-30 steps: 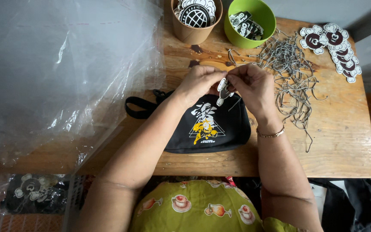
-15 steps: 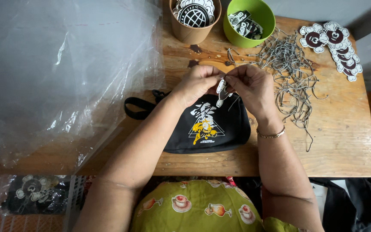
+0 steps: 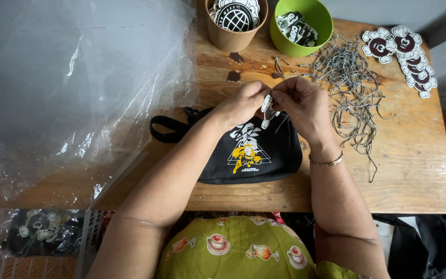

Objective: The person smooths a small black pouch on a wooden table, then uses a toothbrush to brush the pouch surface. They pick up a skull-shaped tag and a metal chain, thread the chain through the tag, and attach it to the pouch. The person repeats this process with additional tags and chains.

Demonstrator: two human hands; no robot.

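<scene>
Pinching one white tag (image 3: 267, 109), both hands (image 3: 274, 101) hide its top edge.

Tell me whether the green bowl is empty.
No: the green bowl holds several small black-and-white printed pieces, beside the brown cup.

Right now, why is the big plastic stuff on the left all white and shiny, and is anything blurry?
Head view: daylight glares off the crinkled clear plastic sheets, washing them milky white; the left hand and right hand, pinching a small white tag over the black pouch, look sharp; the wooden table edges bow slightly from the wide lens.
</scene>
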